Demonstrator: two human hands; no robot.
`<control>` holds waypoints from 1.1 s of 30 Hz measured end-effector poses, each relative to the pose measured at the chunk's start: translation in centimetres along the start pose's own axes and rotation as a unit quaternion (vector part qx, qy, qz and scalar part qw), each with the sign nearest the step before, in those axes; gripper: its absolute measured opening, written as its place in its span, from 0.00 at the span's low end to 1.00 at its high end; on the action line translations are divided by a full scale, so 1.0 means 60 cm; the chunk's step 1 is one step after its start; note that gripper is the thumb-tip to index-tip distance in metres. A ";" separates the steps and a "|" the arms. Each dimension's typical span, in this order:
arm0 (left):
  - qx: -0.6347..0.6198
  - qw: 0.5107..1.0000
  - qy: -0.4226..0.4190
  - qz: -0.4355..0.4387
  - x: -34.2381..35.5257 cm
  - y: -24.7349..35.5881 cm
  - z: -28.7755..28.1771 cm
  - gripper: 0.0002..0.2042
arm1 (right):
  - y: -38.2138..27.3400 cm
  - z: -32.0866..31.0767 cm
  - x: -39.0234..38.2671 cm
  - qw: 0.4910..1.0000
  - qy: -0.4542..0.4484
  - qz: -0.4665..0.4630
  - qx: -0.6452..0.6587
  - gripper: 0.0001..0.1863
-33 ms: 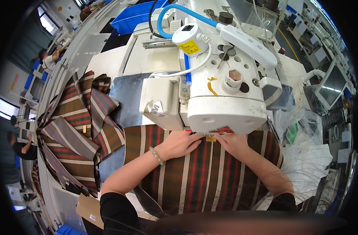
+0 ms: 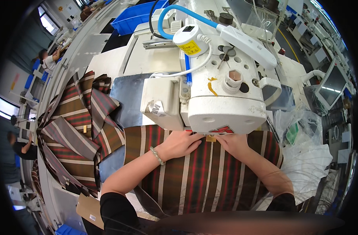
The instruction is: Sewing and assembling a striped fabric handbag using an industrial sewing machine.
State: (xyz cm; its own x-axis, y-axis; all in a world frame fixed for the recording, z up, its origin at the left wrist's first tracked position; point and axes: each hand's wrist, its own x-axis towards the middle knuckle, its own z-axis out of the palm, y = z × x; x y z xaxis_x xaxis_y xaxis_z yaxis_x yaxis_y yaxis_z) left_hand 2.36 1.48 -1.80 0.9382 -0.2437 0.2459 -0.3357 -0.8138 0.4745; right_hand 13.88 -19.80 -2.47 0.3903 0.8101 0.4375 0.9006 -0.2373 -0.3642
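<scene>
A brown cloth with red and cream stripes (image 2: 194, 176) lies under the white sewing machine head (image 2: 226, 111). My left hand (image 2: 181, 144), with a beaded bracelet at the wrist, rests open on it, thumb and forefinger apart and pointing right. My right hand (image 2: 233, 144) comes from the other side, its visible fingers stretched toward the left, open against the cloth. Between the two sets of fingertips sits a small yellow tab (image 2: 211, 138). The lower rim of the machine head hides the needle area and part of the right fingers.
More striped cloth (image 2: 67, 147) is heaped at the left. A blue bin (image 2: 134, 17) stands behind. Clear plastic bags (image 2: 296, 125) and white wrapping (image 2: 308, 164) lie at the right. A cardboard piece (image 2: 89, 209) is at the lower left. People work at distant tables on the left.
</scene>
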 end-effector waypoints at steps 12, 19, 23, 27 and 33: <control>0.034 0.999 0.006 -0.011 -0.018 -0.009 0.013 0.16 | -0.001 0.011 0.002 0.999 0.037 -0.033 0.009 0.04; 0.055 0.998 -0.018 -0.019 -0.019 -0.002 0.005 0.17 | -0.006 0.001 0.004 0.999 0.026 -0.046 -0.014 0.08; 0.034 0.999 -0.023 -0.027 -0.017 0.004 0.002 0.17 | 0.000 -0.011 -0.002 0.997 -0.009 -0.063 -0.047 0.11; -0.008 0.998 0.055 -0.002 -0.024 -0.010 0.013 0.15 | 0.006 -0.024 -0.009 0.991 -0.053 -0.087 -0.088 0.14; 0.023 0.990 0.054 -0.128 -0.029 -0.021 0.005 0.10 | 0.018 -0.026 -0.020 0.992 0.057 -0.090 -0.061 0.07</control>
State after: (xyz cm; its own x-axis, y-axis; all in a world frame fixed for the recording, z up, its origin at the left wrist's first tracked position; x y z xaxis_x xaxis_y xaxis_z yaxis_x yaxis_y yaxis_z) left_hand 1.17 2.79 -3.08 0.9768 0.0299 0.2121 -0.0809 -0.8655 0.4943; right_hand 14.70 -21.84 -2.12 0.2346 0.7811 0.5786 0.9712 -0.1635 -0.1730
